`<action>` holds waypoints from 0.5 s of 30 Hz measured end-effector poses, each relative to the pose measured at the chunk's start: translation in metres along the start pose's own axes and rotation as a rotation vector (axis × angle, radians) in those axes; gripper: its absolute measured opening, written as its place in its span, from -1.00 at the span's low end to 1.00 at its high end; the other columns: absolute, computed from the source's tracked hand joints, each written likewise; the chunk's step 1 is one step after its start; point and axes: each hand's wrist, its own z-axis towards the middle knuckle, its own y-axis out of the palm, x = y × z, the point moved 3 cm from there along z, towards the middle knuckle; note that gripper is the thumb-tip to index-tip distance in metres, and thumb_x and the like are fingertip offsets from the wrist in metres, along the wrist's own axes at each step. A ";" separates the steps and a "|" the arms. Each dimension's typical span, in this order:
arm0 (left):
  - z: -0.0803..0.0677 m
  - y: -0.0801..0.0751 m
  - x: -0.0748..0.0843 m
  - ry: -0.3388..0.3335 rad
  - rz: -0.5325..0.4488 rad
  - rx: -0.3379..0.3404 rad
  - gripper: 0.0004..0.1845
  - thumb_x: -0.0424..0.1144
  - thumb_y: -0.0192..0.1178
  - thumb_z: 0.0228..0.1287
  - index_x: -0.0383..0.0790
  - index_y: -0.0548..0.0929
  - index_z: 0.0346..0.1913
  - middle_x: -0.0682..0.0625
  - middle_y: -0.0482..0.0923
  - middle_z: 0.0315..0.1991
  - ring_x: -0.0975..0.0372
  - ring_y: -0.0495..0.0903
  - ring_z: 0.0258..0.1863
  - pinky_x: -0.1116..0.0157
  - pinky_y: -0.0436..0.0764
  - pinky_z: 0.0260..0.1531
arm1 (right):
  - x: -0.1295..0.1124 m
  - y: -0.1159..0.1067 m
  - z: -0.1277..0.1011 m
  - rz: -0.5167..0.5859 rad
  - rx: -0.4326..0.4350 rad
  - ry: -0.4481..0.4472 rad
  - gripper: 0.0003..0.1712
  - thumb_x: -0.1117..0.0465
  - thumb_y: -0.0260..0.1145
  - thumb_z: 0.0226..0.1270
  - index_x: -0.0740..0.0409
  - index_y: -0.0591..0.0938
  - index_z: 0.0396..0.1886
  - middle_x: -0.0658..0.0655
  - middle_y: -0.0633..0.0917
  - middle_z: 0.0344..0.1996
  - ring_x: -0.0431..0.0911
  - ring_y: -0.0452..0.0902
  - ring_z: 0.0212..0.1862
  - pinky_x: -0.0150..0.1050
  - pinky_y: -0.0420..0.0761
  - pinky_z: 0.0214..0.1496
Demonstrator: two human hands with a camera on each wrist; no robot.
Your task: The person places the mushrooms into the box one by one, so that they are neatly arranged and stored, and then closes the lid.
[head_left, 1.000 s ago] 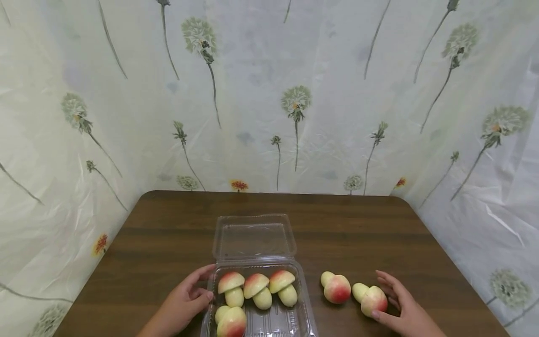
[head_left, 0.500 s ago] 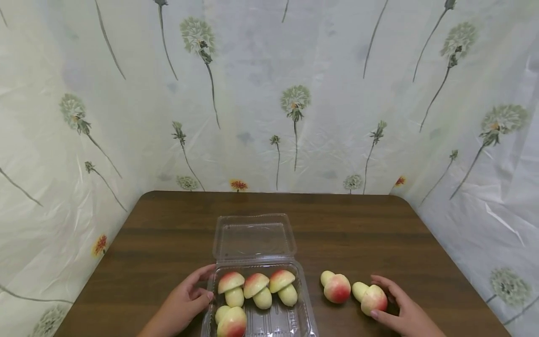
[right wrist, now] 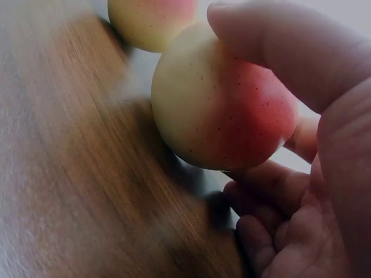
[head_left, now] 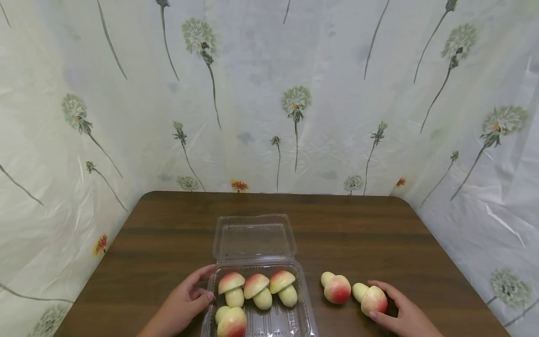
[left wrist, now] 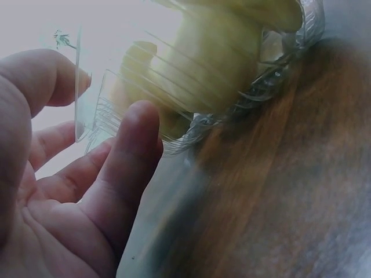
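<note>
A clear plastic clamshell container (head_left: 306,304) lies with its lid folded back, holding several yellow-and-red toy mushrooms (head_left: 258,286). My left hand (head_left: 185,297) grips the container's left side near the hinge; in the left wrist view its thumb (left wrist: 136,133) rests along the ribbed wall. To the right, my right hand (head_left: 404,309) has its thumb and fingers round the red-tinted cap of a toy mushroom (head_left: 372,299) lying on the table. The right wrist view shows that speckled cap (right wrist: 226,104) between thumb and fingers. Another toy mushroom (head_left: 338,288) lies just left of it.
The dark wooden table (head_left: 358,229) has rounded back corners. Behind it and at both sides hangs a pale sheet (head_left: 252,93) printed with dandelions. The open lid (head_left: 254,238) lies on the table behind the container's base.
My right hand's fingers have moved left and closed in round the toy mushroom's cap, which stays in place. The left hand and the container have not visibly moved.
</note>
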 end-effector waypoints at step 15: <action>-0.001 0.001 0.000 0.015 0.001 0.000 -0.29 -0.30 0.25 0.52 -0.25 0.22 0.61 -0.44 0.26 0.45 0.13 0.70 -0.05 0.28 0.77 -0.10 | -0.001 0.000 0.000 0.006 0.044 0.075 -0.24 -0.04 0.58 0.27 0.04 0.52 0.39 0.14 0.66 0.20 -0.42 0.51 0.00 -0.44 0.55 -0.05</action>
